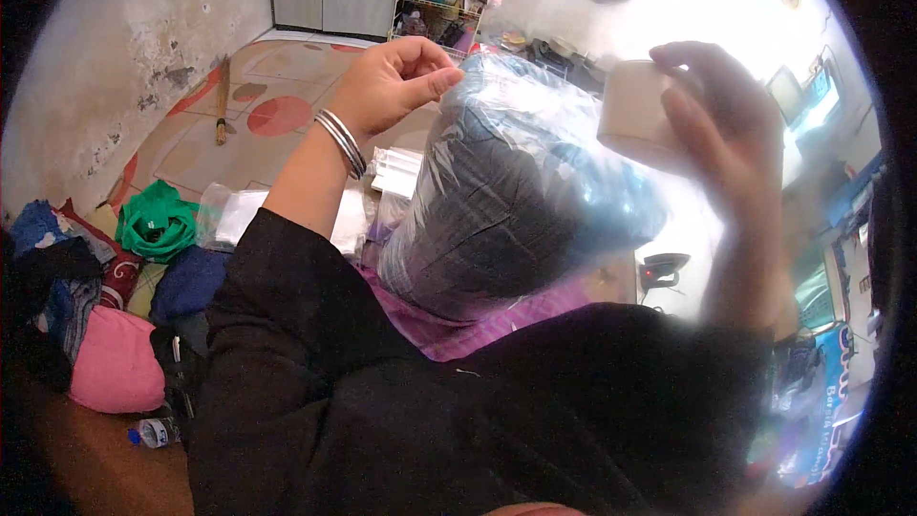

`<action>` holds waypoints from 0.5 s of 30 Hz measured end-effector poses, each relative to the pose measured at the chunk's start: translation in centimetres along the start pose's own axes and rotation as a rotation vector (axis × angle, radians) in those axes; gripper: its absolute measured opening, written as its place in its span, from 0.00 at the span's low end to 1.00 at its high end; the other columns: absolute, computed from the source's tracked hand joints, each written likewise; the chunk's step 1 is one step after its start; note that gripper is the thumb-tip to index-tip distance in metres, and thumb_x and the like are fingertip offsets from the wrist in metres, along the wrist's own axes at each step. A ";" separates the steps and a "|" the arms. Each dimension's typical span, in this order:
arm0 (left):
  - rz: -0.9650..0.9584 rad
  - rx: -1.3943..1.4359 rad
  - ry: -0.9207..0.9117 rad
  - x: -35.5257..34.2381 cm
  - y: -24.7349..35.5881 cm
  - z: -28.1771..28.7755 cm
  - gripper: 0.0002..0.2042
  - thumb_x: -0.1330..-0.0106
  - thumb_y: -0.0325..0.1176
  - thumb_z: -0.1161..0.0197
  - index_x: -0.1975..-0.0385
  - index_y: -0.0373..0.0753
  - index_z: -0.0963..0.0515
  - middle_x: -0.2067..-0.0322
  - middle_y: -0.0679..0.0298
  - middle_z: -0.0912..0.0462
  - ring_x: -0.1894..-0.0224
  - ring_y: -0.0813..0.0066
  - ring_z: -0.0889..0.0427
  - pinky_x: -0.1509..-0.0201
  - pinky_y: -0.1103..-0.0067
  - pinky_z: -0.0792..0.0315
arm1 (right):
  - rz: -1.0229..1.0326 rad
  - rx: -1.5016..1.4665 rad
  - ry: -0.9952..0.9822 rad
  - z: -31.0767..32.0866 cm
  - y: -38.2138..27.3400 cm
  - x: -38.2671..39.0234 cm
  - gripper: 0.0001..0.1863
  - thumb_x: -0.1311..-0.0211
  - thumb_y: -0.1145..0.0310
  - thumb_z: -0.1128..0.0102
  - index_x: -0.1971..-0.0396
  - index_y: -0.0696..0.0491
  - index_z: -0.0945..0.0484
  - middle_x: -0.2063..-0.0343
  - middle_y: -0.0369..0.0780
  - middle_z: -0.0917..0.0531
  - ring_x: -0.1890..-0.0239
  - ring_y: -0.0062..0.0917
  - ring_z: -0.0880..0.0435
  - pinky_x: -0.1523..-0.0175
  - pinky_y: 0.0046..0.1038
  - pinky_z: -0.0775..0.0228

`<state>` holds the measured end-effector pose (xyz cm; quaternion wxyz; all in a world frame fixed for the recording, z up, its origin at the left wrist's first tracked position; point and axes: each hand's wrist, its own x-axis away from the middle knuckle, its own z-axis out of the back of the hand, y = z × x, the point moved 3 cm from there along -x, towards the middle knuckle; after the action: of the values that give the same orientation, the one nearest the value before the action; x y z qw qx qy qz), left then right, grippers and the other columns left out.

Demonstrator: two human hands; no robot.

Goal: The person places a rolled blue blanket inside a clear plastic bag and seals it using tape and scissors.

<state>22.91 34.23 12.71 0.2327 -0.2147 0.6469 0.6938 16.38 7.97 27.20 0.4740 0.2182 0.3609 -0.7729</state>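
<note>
Plastic bag: here it is, a big clear plastic bag (506,201), tilted in front of the person between the two raised hands, its lower end by a patterned purple cloth (449,330).
Inside the bag: dark grey fabric (478,215) fills the body, with blue fabric (616,201) showing toward the right.
Left hand: up at the bag's upper left edge goes the left hand (396,86), thumb and forefinger drawn close together; whether they pinch plastic, a strip or nothing, I cannot tell.
Right hand: the right hand (712,119), a bit blurred, has its fingers wrapped around a pale roll (632,113), which looks like tape.
Roll: it's up beside the bag's top right; no strip running from it can be made out.
Filling: that part looks done, with the fabric well inside the plastic.
Closing: this looks unfinished to me; no finished seal is visible, though glare hides much of the top.
Left-hand side: what a spread! White packets (241,220), a green bag (158,222), a pink bundle (117,363) and a small bottle (158,433).
</note>
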 end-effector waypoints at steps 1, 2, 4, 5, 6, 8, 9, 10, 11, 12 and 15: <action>0.011 -0.007 -0.003 -0.2 0.2 -0.1 0.10 0.43 0.36 0.33 0.70 0.38 0.23 0.77 0.74 0.24 0.75 0.89 0.29 0.70 0.89 0.32 | -0.001 0.000 0.001 0.1 0.1 0.1 0.15 0.47 0.71 0.36 0.60 0.59 0.24 0.66 0.38 0.20 0.63 0.17 0.22 0.56 0.18 0.31; 0.012 -0.007 -0.007 -0.3 0.5 -0.2 0.10 0.43 0.36 0.33 0.70 0.38 0.23 0.77 0.74 0.24 0.75 0.89 0.29 0.70 0.89 0.32 | -0.026 -0.042 0.022 0.3 0.2 0.3 0.14 0.47 0.71 0.36 0.60 0.59 0.24 0.66 0.38 0.20 0.63 0.17 0.22 0.56 0.19 0.31; 0.041 -0.051 -0.033 -0.6 0.7 -0.4 0.10 0.43 0.37 0.33 0.70 0.38 0.23 0.77 0.74 0.25 0.75 0.89 0.29 0.70 0.90 0.33 | -0.054 -0.084 0.047 0.5 0.1 0.6 0.14 0.47 0.70 0.36 0.60 0.59 0.24 0.66 0.38 0.20 0.63 0.18 0.22 0.56 0.19 0.31; 0.042 -0.054 -0.033 -0.6 0.8 -0.4 0.10 0.43 0.37 0.33 0.70 0.38 0.23 0.77 0.74 0.25 0.75 0.89 0.29 0.70 0.90 0.33 | -0.062 -0.099 0.054 0.5 0.0 0.8 0.14 0.47 0.71 0.36 0.61 0.59 0.24 0.66 0.38 0.20 0.63 0.17 0.22 0.56 0.19 0.31; 0.045 -0.076 -0.049 -0.5 0.9 -0.3 0.09 0.42 0.35 0.34 0.68 0.38 0.23 0.75 0.73 0.24 0.73 0.88 0.28 0.69 0.89 0.31 | -0.071 -0.114 0.062 0.4 -0.1 0.9 0.14 0.47 0.71 0.36 0.61 0.59 0.23 0.66 0.37 0.20 0.63 0.17 0.22 0.56 0.19 0.31; 0.046 -0.097 -0.071 -0.3 0.8 0.1 0.08 0.40 0.34 0.36 0.67 0.38 0.24 0.73 0.72 0.24 0.72 0.86 0.27 0.67 0.88 0.30 | -0.103 -0.050 0.005 0.4 -0.7 1.2 0.16 0.45 0.70 0.38 0.58 0.60 0.26 0.63 0.40 0.21 0.59 0.21 0.22 0.54 0.20 0.32; 0.047 -0.055 -0.090 0.0 0.5 0.2 0.08 0.40 0.34 0.36 0.67 0.38 0.24 0.73 0.72 0.24 0.72 0.86 0.27 0.67 0.88 0.30 | -0.135 0.017 -0.053 0.3 -0.8 1.3 0.18 0.44 0.70 0.41 0.54 0.62 0.28 0.60 0.42 0.23 0.56 0.25 0.23 0.52 0.22 0.32; 0.048 -0.013 -0.109 0.1 0.3 0.2 0.08 0.40 0.34 0.36 0.67 0.38 0.24 0.73 0.72 0.24 0.72 0.87 0.27 0.67 0.88 0.30 | -0.113 0.044 -0.063 0.2 -0.8 1.4 0.18 0.44 0.70 0.41 0.55 0.62 0.28 0.60 0.42 0.23 0.57 0.24 0.23 0.53 0.21 0.32; 0.050 -0.016 -0.107 0.2 0.2 0.2 0.08 0.40 0.34 0.36 0.67 0.38 0.24 0.73 0.72 0.24 0.72 0.87 0.27 0.67 0.88 0.30 | -0.112 0.039 -0.064 0.1 -0.9 1.5 0.18 0.44 0.70 0.41 0.55 0.62 0.28 0.60 0.42 0.23 0.57 0.24 0.23 0.53 0.21 0.32; 0.051 -0.018 -0.109 0.4 0.2 0.1 0.08 0.40 0.34 0.36 0.67 0.38 0.24 0.73 0.72 0.23 0.72 0.87 0.27 0.67 0.88 0.30 | -0.129 0.003 -0.078 -0.1 -0.9 1.6 0.18 0.44 0.70 0.41 0.55 0.62 0.28 0.60 0.41 0.23 0.58 0.23 0.23 0.53 0.21 0.32; 0.068 -0.041 -0.097 0.2 0.1 -0.2 0.09 0.41 0.34 0.36 0.67 0.37 0.24 0.73 0.72 0.23 0.71 0.87 0.27 0.66 0.88 0.30 | -0.167 -0.006 -0.090 -0.1 -0.9 1.9 0.18 0.44 0.70 0.40 0.55 0.61 0.28 0.60 0.41 0.22 0.58 0.22 0.23 0.53 0.21 0.32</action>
<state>22.66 34.00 12.67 0.2355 -0.1634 0.6274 0.7240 14.69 7.21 26.22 0.4245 0.1511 0.3586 -0.8175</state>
